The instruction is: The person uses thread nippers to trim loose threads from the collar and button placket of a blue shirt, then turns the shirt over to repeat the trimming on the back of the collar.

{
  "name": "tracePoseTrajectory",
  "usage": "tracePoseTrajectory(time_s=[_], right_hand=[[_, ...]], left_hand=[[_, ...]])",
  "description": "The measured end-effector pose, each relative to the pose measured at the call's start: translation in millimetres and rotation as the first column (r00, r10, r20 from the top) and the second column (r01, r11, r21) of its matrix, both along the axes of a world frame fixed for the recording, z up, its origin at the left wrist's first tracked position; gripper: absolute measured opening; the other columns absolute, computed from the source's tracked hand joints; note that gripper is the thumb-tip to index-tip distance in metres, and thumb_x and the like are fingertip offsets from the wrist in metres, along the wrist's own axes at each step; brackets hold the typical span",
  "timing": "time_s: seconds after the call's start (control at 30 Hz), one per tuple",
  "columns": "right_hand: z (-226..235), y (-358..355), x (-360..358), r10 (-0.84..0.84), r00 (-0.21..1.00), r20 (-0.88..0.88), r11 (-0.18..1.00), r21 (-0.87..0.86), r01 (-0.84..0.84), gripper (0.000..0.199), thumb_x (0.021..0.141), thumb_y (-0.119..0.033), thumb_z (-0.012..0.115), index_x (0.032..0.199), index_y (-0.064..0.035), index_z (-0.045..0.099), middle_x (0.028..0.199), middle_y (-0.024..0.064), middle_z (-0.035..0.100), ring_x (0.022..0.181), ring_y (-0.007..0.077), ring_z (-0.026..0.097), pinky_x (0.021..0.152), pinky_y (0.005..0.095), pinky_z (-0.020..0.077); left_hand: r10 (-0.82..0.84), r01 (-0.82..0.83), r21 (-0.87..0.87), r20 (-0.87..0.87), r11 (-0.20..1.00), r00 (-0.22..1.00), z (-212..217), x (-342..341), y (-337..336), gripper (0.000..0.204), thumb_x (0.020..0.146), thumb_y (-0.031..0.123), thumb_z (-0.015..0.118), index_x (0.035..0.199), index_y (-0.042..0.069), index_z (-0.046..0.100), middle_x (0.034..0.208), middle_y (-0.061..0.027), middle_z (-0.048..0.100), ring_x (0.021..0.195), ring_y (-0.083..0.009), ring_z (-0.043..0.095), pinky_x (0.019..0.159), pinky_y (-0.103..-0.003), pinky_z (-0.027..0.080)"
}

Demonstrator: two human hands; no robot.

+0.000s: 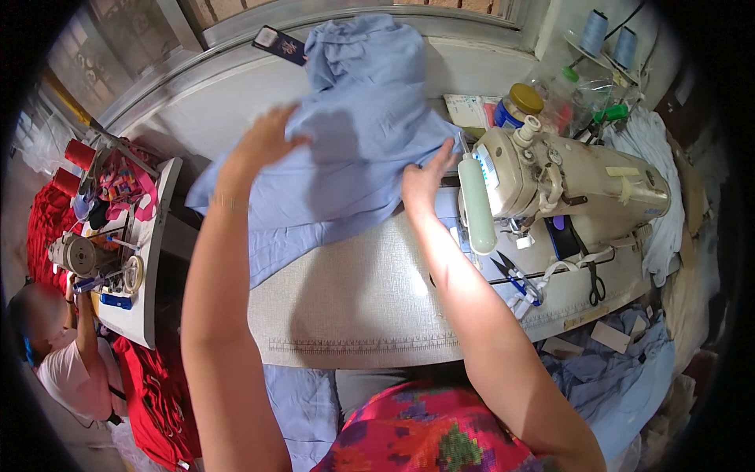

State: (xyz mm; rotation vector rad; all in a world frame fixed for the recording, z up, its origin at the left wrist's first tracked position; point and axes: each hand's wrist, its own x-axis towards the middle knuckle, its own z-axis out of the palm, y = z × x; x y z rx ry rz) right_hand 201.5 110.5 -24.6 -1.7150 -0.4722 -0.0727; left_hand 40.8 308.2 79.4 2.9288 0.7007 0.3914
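Observation:
A light blue garment [354,134] lies spread over the sewing table [346,295], its far end bunched up against the wall below the window. My left hand [271,138] hovers over or rests on its left part, slightly blurred, with fingers stretched and nothing seen in them. At the garment's right edge, my right hand [427,179] touches the cloth beside the sewing machine [570,173], thumb and forefinger spread apart. A pale green lamp tube [476,208] on the machine's near end partly hides the needle area.
Blue-handled scissors [519,279] and dark scissors [598,283] lie before the machine. A yellow-lidded jar [519,106] and thread cones [594,33] stand behind it. A dark phone-like object [281,45] lies by the window. At left, a co-worker [75,370] sits at another machine [79,256].

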Motion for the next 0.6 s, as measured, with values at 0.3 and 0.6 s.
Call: tracePoseTrajectory(time_s=[0.3, 0.6], right_hand=[[-12, -19, 9, 0.025, 0.996, -0.086, 0.988, -0.148, -0.037, 0.079, 0.067, 0.002, 0.052, 0.137, 0.0043, 0.017, 0.140, 0.0317, 0.011, 0.133, 0.0415, 0.011, 0.110, 0.0400, 0.0122], [-7, -53, -36, 0.291, 0.948, 0.128, 0.920, -0.310, -0.241, 0.066, 0.073, -0.015, 0.064, 0.130, 0.0014, 0.037, 0.140, 0.0353, 0.002, 0.132, 0.0464, 0.009, 0.108, 0.0442, 0.0164]], left_hand=[[0.280, -0.279, -0.140, -0.013, 0.950, 0.960, -99, -161, -58, 0.049, 0.079, 0.030, 0.062, 0.124, 0.015, 0.048, 0.132, -0.0117, 0.043, 0.124, -0.0322, 0.037, 0.101, -0.049, 0.027], [0.140, -0.143, 0.076, 0.042, 0.987, 0.989, -54, -99, -102, 0.038, 0.078, 0.016, 0.060, 0.116, 0.012, 0.053, 0.127, -0.0116, 0.046, 0.119, -0.0304, 0.041, 0.097, -0.055, 0.029]])
